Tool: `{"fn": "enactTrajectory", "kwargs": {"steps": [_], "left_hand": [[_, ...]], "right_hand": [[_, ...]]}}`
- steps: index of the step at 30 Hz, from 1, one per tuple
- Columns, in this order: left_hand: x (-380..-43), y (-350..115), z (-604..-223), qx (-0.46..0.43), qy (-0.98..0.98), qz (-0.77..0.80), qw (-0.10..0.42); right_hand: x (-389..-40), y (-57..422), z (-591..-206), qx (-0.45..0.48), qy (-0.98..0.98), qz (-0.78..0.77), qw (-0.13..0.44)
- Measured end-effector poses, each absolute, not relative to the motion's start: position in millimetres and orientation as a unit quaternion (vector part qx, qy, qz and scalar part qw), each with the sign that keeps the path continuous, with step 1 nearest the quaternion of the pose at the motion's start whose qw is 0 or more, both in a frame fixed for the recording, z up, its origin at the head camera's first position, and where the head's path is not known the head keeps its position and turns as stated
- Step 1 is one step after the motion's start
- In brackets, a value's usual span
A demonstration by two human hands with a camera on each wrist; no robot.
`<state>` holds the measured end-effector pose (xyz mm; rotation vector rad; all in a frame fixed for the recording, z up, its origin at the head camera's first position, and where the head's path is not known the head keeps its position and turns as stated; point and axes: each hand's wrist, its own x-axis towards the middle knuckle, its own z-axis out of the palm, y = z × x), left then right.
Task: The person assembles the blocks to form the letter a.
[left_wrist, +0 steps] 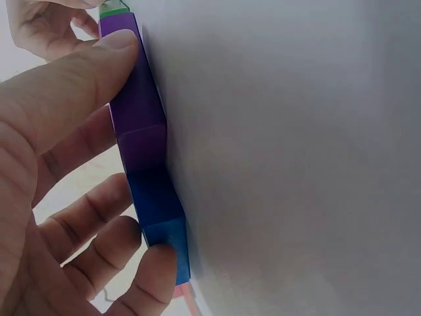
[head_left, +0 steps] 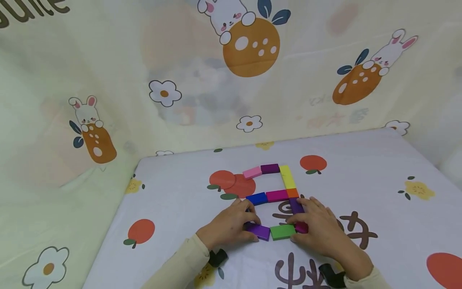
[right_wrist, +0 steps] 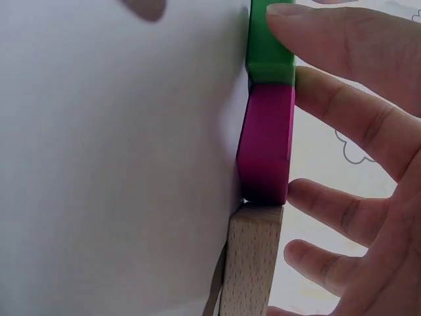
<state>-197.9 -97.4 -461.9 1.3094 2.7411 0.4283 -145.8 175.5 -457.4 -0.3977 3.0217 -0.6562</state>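
Coloured blocks lie end to end on the white cloth. My left hand (head_left: 234, 224) pinches the purple block (head_left: 259, 231) at its left end, thumb on the near side. Close to its other fingers is a blue block (left_wrist: 158, 204), in the left wrist view. My right hand (head_left: 317, 224) has thumb and forefinger about the right end of the green block (head_left: 282, 232), which meets the purple one. Beside the green block sits a magenta block (right_wrist: 266, 141), partly covered by the right hand in the head view. An indigo block (head_left: 296, 206) stands above it, near the right fingertips.
Further up the figure are an orange block (head_left: 292, 193), a magenta bar (head_left: 276, 196), a blue bar (head_left: 257, 198), a yellow block (head_left: 287, 177), a dark purple block (head_left: 270, 168) and a pink block (head_left: 252, 172). A printed cloth (head_left: 180, 128) hangs behind the table.
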Motion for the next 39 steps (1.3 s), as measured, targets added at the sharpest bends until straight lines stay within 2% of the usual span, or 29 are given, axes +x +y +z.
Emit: {"fn": "enactTrajectory", "kwargs": {"steps": [12,20,29,33,39], "left_hand": [[-201,-94,-453,0.381,0.908,0.166,0.055],[-230,-76,-440,0.349,0.929,0.121,0.013],[-251,-47,-444,0.322,0.945,0.020,0.060],[-255,-41,-448,0.323,0.944,0.021,0.057],[-258,-36,-452,0.326,0.943,0.034,0.049]], "right_hand": [[-144,181,-457,-0.124,0.967,-0.223,-0.020],[-143,209,-458,-0.102,0.968,-0.223,-0.053],[-137,231,-461,-0.065,0.963,-0.261,-0.004],[-138,237,-461,-0.059,0.963,-0.261,0.030],[-139,243,-465,-0.054,0.965,-0.253,0.037]]}}
